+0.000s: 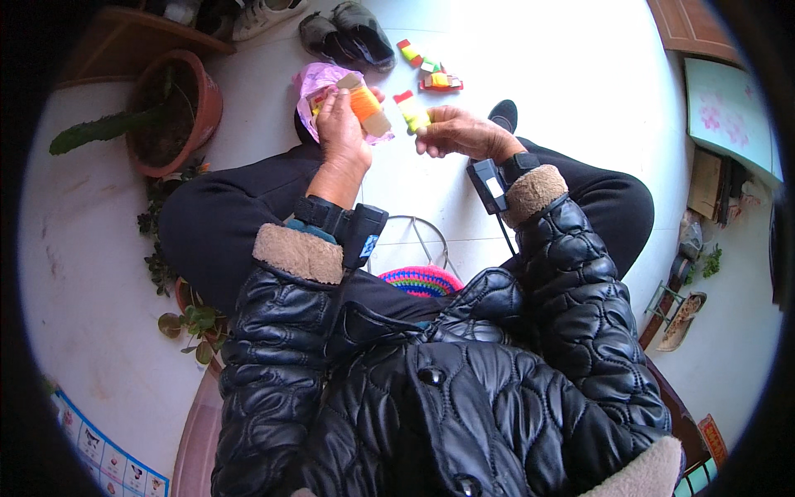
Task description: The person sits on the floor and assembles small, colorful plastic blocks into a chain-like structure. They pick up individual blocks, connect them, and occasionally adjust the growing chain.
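My left hand point(342, 137) is closed on a piece of brown cardboard wound with orange thread point(366, 104), its bare ends showing. Beneath and beside that hand is a crumpled pink plastic bag point(310, 81) with a few red and yellow bits inside. Between the fingertips of my right hand point(454, 132) is a small card wound with yellow-green thread point(411, 112), red at its upper end. The two cards are apart. Farther off on the floor lie a red-and-yellow card point(409, 53), a green-and-white piece point(431, 65) and red pieces with orange-yellow thread point(441, 81).
Dark shoes point(348, 35) stand beyond the bag. At the left are a potted cactus point(108, 132) in a terracotta pot point(211, 103) and leafy plants point(199, 319). A colourful crocheted seat cover point(418, 280) shows between my legs. A pale flowered cabinet point(729, 112) stands at the right.
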The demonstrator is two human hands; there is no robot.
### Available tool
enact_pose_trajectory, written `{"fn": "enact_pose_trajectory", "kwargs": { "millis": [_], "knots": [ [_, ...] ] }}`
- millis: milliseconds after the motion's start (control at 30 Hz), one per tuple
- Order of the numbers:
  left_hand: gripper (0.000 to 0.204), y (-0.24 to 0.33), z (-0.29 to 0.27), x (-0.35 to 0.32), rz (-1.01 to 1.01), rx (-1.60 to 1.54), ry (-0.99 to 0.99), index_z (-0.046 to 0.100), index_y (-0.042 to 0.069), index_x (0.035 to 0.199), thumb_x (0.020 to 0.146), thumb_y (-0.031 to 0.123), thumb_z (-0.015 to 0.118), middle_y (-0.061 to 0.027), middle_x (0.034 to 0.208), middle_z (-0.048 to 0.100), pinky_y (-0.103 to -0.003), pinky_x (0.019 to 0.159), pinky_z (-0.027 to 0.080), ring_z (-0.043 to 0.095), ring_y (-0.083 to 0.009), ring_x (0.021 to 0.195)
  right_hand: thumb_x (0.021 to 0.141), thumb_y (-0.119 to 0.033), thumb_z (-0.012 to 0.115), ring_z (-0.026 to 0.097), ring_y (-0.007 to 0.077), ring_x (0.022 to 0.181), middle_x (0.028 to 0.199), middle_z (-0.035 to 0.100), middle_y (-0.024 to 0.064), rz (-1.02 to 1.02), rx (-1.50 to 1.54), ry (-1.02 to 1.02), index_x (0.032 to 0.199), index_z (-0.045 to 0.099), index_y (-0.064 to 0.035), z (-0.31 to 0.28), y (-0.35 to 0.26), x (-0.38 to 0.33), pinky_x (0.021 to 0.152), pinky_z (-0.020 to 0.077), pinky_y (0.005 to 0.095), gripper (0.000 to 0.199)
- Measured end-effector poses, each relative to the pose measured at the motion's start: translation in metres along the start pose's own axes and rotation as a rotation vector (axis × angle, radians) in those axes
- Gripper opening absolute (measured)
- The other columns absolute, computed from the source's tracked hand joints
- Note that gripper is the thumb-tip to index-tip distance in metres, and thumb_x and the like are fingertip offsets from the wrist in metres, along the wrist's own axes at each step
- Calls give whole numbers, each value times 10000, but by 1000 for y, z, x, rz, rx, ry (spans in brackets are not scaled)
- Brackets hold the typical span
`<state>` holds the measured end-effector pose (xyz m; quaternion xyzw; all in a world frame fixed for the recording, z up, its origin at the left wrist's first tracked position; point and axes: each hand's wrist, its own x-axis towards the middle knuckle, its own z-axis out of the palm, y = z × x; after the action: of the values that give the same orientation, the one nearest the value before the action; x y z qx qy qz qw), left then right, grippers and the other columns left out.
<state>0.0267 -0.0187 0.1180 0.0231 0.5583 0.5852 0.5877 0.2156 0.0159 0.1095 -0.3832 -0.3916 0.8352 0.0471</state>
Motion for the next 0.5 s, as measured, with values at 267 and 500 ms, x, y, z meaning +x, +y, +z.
{"fn": "enact_pose_trajectory", "kwargs": {
  "millis": [267,500],
  "knots": [
    [244,12,-9,13,-117,-128,-205,509,80,890,812,302,574,-48,713,551,-289,493,426,513,-135,549,869,-280,591,538,58,620,783,593,29,-174,-51,108,1035,537,-34,-6,-12,-22,561,450,162,301],
    [365,8,3,0,-152,376,-510,561,65,970,764,326,710,39,632,509,-173,384,317,444,-37,445,854,-313,607,522,50,615,756,589,34,-60,-319,108,1047,542,-29,-9,-16,-31,557,446,172,350]
  ]
}}
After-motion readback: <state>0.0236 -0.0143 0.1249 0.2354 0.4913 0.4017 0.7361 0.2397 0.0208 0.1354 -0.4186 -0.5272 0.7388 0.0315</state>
